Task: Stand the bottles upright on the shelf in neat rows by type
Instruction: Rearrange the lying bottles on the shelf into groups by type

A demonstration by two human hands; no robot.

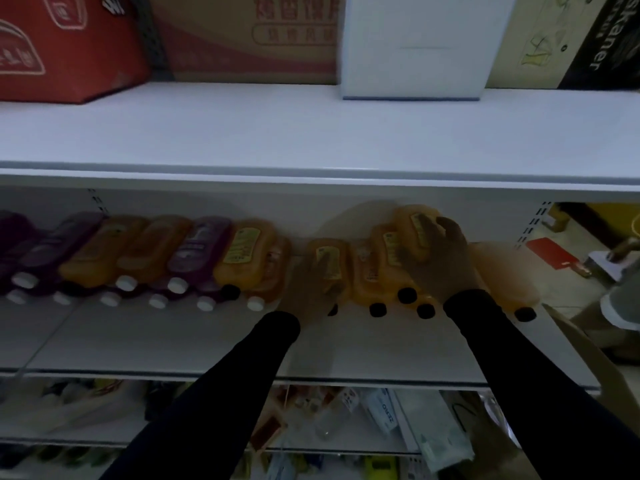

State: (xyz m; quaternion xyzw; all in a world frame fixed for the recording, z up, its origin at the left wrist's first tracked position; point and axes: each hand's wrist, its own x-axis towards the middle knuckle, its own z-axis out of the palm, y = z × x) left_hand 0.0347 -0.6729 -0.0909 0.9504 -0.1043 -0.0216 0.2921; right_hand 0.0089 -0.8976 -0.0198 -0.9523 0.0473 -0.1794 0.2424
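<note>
While both hands are among the orange bottles, I judge the sorting about half done. My right hand [438, 252] grips an orange bottle [417, 225]; my left hand [313, 289] holds another [327, 259]. Purple bottles [199, 251] on the shelf [207, 341] are mixed with orange ones.

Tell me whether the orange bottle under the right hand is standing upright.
Cannot tell for sure. The right hand grips the orange bottle from the front, and blur and the wide-angle view hide whether it stands straight.

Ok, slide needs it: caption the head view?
Both hands grip orange bottles on a white shelf beside purple bottles.
</note>
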